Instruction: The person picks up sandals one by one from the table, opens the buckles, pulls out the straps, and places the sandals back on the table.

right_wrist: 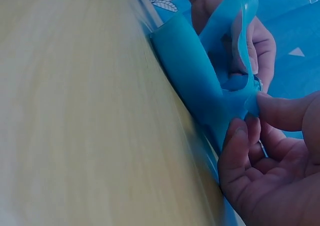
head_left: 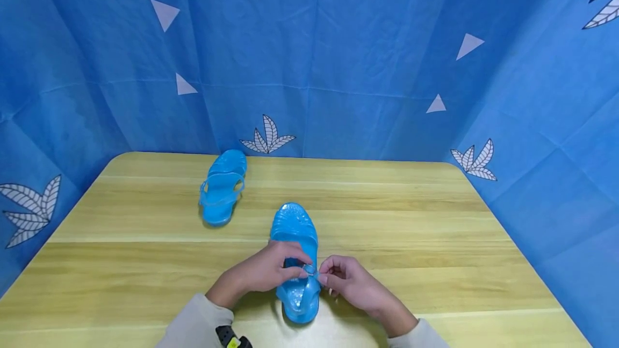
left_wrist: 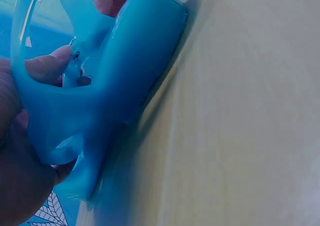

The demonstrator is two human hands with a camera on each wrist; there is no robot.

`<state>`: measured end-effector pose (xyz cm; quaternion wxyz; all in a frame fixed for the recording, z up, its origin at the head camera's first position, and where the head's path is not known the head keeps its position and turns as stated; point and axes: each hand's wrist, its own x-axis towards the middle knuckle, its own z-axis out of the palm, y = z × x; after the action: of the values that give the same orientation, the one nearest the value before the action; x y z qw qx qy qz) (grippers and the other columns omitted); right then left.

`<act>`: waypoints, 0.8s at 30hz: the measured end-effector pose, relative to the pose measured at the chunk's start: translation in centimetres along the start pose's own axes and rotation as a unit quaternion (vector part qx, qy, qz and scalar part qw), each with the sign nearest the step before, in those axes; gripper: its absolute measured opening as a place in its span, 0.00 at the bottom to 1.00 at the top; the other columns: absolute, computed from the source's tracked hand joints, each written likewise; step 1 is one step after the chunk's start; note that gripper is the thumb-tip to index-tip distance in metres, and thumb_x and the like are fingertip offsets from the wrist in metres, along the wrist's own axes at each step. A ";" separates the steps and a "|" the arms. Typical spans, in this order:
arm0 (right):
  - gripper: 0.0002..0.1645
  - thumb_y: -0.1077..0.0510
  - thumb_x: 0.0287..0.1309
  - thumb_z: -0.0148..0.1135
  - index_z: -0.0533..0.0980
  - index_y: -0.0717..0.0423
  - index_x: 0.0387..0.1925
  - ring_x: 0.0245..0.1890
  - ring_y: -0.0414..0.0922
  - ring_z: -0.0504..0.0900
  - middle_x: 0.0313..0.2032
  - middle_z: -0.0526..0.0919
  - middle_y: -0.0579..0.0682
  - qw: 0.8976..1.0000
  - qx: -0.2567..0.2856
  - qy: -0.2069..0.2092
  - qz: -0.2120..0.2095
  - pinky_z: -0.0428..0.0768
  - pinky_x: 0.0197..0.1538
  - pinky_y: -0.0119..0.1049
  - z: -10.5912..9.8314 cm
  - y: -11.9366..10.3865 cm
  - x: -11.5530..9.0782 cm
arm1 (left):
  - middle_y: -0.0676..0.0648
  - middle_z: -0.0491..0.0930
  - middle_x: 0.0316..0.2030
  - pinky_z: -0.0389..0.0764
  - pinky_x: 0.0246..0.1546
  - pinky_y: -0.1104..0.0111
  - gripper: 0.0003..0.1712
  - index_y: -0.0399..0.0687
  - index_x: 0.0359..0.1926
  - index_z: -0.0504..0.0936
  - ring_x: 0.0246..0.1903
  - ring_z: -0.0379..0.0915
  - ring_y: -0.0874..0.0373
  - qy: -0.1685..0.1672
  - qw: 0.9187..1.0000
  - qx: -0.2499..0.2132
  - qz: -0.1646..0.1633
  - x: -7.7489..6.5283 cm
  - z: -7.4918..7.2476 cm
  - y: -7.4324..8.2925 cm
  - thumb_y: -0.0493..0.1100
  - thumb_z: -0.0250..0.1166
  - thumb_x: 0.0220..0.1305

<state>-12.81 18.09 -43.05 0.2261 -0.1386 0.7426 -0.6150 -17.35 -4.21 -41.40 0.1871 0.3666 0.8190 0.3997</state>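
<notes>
A translucent blue sandal lies on the table near its front, toe pointing away. At its right side, my left hand reaches over the footbed and pinches the strap by a small buckle. From the right, my right hand pinches the strap's end between thumb and fingertips, close to the buckle. The right wrist view shows the right thumb pressed on the strap beside the sandal's edge. In the left wrist view, the heel strap arches over the footbed, and part of the buckle is hidden.
A matching blue sandal lies farther back on the left, by the rear edge of the wood-grain table. A blue curtain with leaf and triangle prints hangs behind and along the sides. A dark watch sits at the left sleeve.
</notes>
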 end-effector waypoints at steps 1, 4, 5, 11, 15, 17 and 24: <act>0.11 0.61 0.64 0.55 0.71 0.70 0.39 0.30 0.40 0.72 0.31 0.74 0.49 1.000 0.004 0.000 0.001 0.75 0.33 0.31 0.0 0.0 0.0 | 0.57 0.78 0.40 0.74 0.47 0.68 0.11 0.49 0.45 0.84 0.43 0.71 0.63 0.001 1.000 -0.004 0.004 0.0 0.0 -0.1 0.45 0.61 0.65; 0.11 0.61 0.64 0.54 0.71 0.70 0.38 0.31 0.41 0.72 0.31 0.73 0.49 1.000 0.011 -0.002 0.005 0.76 0.33 0.32 -0.1 -0.1 0.1 | 0.58 0.78 0.39 0.73 0.46 0.70 0.12 0.49 0.45 0.84 0.41 0.71 0.65 0.004 1.000 -0.007 0.011 0.0 0.1 -0.2 0.45 0.60 0.65; 0.11 0.61 0.64 0.54 0.71 0.70 0.38 0.31 0.41 0.72 0.31 0.73 0.49 1.000 0.012 -0.003 0.006 0.75 0.33 0.32 -0.1 -0.1 0.1 | 0.58 0.78 0.39 0.73 0.45 0.70 0.12 0.49 0.45 0.84 0.41 0.71 0.65 0.005 1.000 -0.007 0.013 0.1 0.1 -0.3 0.45 0.60 0.65; 0.11 0.62 0.64 0.54 0.71 0.70 0.38 0.31 0.41 0.72 0.30 0.73 0.49 1.000 0.020 -0.003 0.007 0.75 0.32 0.32 -0.2 -0.2 0.1 | 0.60 0.78 0.39 0.72 0.48 0.67 0.11 0.51 0.45 0.84 0.41 0.71 0.66 0.010 1.000 -0.006 0.002 0.2 0.2 -0.3 0.46 0.61 0.65; 0.11 0.62 0.63 0.55 0.72 0.70 0.37 0.30 0.40 0.72 0.29 0.74 0.48 1.000 0.027 0.001 0.010 0.75 0.32 0.31 -0.2 -0.3 0.1 | 0.62 0.78 0.39 0.70 0.51 0.62 0.10 0.55 0.44 0.84 0.43 0.70 0.65 0.009 1.000 -0.009 -0.016 0.2 0.2 -0.3 0.47 0.61 0.64; 0.11 0.61 0.63 0.56 0.72 0.70 0.37 0.29 0.40 0.72 0.29 0.74 0.48 0.999 0.032 0.002 0.010 0.75 0.31 0.31 -0.2 -0.4 0.1 | 0.62 0.78 0.39 0.70 0.52 0.62 0.10 0.55 0.44 0.84 0.43 0.70 0.65 0.008 1.000 -0.010 -0.018 0.2 0.2 -0.2 0.48 0.62 0.64; 0.12 0.62 0.63 0.56 0.72 0.72 0.37 0.28 0.39 0.72 0.29 0.74 0.48 0.999 0.040 0.001 0.006 0.74 0.31 0.30 -0.1 -0.2 0.2 | 0.63 0.78 0.37 0.66 0.54 0.60 0.08 0.55 0.42 0.85 0.41 0.71 0.67 0.010 1.000 -0.010 -0.009 0.2 0.4 -0.4 0.46 0.62 0.63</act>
<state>-13.03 18.01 -42.83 0.2343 -0.1239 0.7185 -0.6431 -17.43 -4.03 -41.96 0.1863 0.3535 0.8197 0.4103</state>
